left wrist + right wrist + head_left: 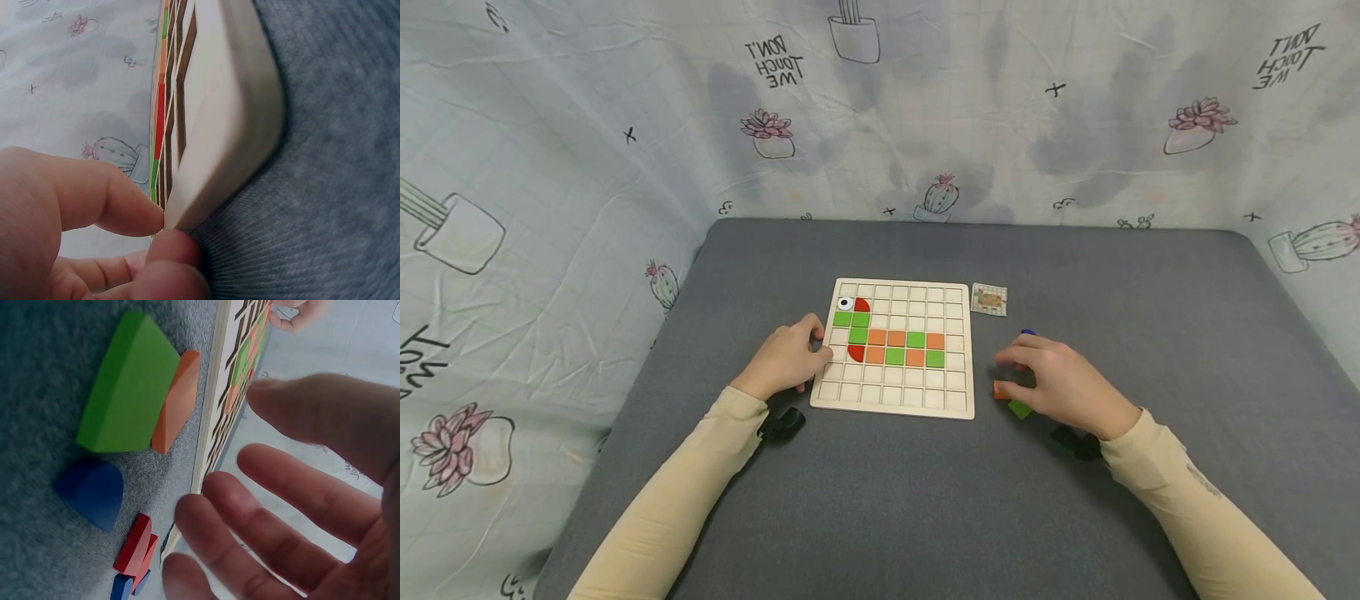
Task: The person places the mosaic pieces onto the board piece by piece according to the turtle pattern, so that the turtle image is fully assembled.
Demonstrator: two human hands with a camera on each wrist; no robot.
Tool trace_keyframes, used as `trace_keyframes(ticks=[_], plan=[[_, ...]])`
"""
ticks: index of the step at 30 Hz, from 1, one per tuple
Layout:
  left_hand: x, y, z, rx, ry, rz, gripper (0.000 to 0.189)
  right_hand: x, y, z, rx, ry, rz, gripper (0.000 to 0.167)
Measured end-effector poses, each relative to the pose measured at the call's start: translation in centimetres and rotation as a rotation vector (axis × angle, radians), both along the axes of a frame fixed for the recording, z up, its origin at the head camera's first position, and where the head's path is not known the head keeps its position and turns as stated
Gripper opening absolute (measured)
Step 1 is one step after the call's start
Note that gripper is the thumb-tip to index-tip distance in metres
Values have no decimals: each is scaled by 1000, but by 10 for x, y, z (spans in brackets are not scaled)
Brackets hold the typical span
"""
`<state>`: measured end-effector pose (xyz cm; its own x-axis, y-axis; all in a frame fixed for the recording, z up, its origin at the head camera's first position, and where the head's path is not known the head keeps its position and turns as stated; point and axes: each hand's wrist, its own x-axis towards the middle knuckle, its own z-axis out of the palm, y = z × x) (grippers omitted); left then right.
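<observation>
At the left edge of a pale wooden grid board (891, 396), my left hand (786, 357) pinches the rim with curled fingers; in the left wrist view its fingertips (172, 247) meet at the board's rim. Green, orange and red tiles (895, 357), plus a white eye tile (846, 303), form a shape on the grid. Right of the board, my right hand (1060, 382) hovers over loose pieces, fingers apart and holding nothing. Below it lie a green block (128, 390), an orange block (177, 403), a blue rounded block (94, 490) and red pieces (134, 544).
A small pattern card (989, 299) lies by the board's upper right corner. Small blue pieces (122, 587) lie near the red ones. The grey table (880, 508) meets a patterned cloth (880, 125) at the back and sides.
</observation>
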<state>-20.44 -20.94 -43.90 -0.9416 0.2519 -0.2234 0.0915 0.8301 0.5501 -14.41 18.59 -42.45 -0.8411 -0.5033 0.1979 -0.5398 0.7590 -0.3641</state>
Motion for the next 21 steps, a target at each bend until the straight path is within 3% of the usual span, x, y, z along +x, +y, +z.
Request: trace_keyframes(ticks=[4, 12, 21], plan=[[0, 0, 1, 0, -4, -2, 25, 5, 1, 1, 30, 22, 2, 23], [0, 0, 5, -3, -12, -5, 25, 18, 4, 5, 137, -16, -28, 27], [1, 1, 8, 1, -19, -1, 25, 22, 5, 8, 150, -55, -34, 30]])
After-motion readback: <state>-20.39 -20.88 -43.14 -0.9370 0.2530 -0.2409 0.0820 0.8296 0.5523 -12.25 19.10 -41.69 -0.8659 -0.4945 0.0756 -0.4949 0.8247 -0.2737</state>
